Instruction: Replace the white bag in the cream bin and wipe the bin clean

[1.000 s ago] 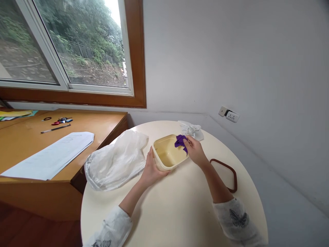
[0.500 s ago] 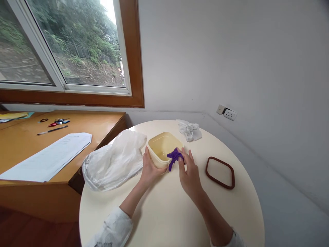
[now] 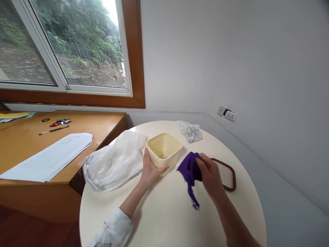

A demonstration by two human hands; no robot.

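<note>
A cream plastic container (image 3: 169, 163) with rounded corners stands open-topped near the middle of the round table. My left hand (image 3: 151, 168) grips its near left side, thumb across the front wall and fingers along the left. To the right, my right hand (image 3: 210, 171) is closed on a purple cloth (image 3: 189, 168), held up off the table and apart from the container. A narrow frayed strip of the cloth dangles down. Behind my right hand lies a brown rounded-square ring (image 3: 233, 175), partly hidden by that hand and wrist.
A translucent white plastic bag (image 3: 115, 161) lies left of the container on the white round table (image 3: 164, 219). Crumpled white plastic (image 3: 190, 131) sits at the back. Papers (image 3: 51, 156), a pen (image 3: 53, 130) and keys (image 3: 61, 121) rest on the wooden desk (image 3: 102, 120) beside it.
My right hand has pulled the purple cloth away from the container's rim, toward the right, and the cloth now hangs more unfolded. My left hand stays on the container.
</note>
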